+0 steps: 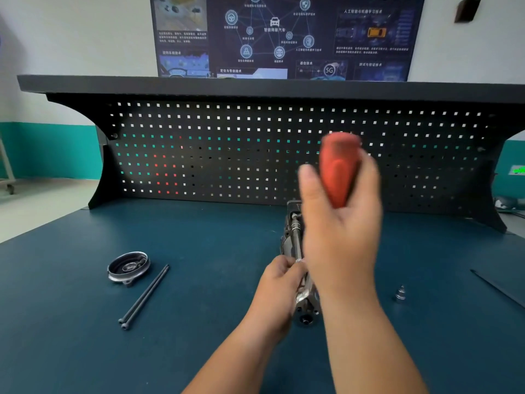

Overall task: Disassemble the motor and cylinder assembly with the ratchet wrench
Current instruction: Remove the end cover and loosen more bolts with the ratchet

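Right: motor and cylinder assembly [291, 237] lies on blue bench top [199, 322], long axis running 12 to 6, just R of frame centre. It sits between the two hands and is partly hidden by both. Far end shows at 12 of the L hand. Near end, w/ a round boss, pokes out at 6 between the wrists.

Writing: wall poster [284, 35] at 12, dark blue w/ network diagram and car icons. "5G" [329, 70] reads clearly. Chinese captions are too small and soft to read w/ confidence.

L hand [277, 282]: fingers curled, gripping the assembly's L side at a bright metal part. Can't tell which part.

R hand [341, 223]: raised over the assembly, at 1 from the L hand. Wrapped round a red handle [338, 166] that points up to 12, thumb out on the L side. Hand and handle are blurred. Thin steel shaft [297, 243] shows below the thumb along the assembly. Can't tell if it belongs to the tool.

Elsewhere on bench:
- Round end cap [128, 268] at 9 of the L hand, well apart.
- Two long bolts [145, 297] side by side, just at 5 of the cap.
- Small metal fitting [400, 292] upright at 3 of the R forearm.

Pegboard [227, 155] stands behind at 12.
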A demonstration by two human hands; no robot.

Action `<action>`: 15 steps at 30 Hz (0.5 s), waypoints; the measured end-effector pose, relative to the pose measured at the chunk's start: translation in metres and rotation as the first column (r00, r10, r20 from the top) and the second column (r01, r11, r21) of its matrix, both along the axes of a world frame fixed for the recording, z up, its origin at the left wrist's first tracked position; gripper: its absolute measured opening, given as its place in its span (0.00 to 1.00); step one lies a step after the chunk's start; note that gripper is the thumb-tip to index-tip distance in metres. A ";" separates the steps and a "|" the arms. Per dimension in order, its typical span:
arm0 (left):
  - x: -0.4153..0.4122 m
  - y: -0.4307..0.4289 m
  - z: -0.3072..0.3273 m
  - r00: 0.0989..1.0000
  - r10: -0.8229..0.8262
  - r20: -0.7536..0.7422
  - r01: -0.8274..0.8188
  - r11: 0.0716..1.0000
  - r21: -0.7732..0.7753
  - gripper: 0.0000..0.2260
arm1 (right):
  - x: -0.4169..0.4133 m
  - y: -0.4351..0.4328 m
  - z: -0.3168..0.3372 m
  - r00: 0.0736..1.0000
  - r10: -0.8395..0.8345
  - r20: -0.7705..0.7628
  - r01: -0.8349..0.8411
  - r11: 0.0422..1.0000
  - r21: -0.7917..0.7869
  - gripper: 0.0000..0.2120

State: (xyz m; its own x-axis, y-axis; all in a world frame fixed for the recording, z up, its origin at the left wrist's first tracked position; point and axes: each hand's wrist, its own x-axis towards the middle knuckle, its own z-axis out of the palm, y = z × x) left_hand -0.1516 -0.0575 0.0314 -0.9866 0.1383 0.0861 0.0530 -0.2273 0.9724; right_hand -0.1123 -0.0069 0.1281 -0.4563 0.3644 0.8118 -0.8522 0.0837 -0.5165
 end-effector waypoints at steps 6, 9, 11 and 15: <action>0.004 0.004 0.005 0.995 0.011 0.095 -0.031 0.978 0.208 0.08 | 0.006 0.039 -0.013 0.996 0.090 0.005 -0.069 0.797 -0.600 0.08; 0.005 0.007 0.004 0.996 -0.012 0.093 -0.010 0.973 0.229 0.08 | 0.004 0.055 -0.027 0.991 0.121 0.050 -0.038 0.634 -0.773 0.04; 0.006 0.008 0.002 0.998 0.001 0.067 -0.013 0.986 0.167 0.08 | 0.003 0.060 -0.029 0.989 0.136 0.053 -0.044 0.627 -0.778 0.04; 0.003 0.005 -0.001 1.000 -0.009 -0.013 0.009 1.000 0.003 0.11 | 0.003 0.054 -0.012 0.987 0.158 0.003 -0.126 0.800 -0.587 0.08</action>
